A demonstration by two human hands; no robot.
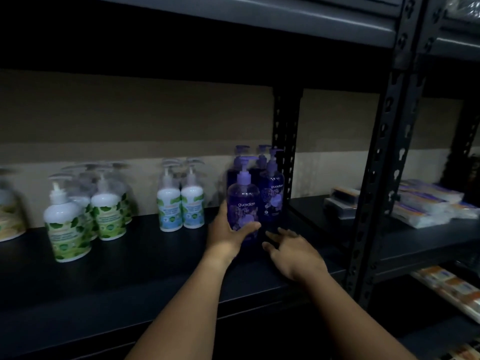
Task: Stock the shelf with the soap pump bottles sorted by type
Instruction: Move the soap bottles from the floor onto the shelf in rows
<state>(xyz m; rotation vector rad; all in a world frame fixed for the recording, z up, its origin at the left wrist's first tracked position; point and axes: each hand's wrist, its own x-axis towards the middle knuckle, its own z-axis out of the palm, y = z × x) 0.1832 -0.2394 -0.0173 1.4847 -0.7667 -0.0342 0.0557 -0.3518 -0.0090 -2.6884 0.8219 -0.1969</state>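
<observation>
Head view: left hand [228, 236] around purple soap bottle [242, 203], right hand [293, 252] loose, empty.

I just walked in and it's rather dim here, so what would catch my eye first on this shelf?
Two bare hands at the centre: the left hand holds a purple soap bottle in its grip beside more purple ones, while the right hand hovers open nearby. To the left stand blue-labelled white bottles, then green-leaf ones, all on the dark shelf.
</observation>
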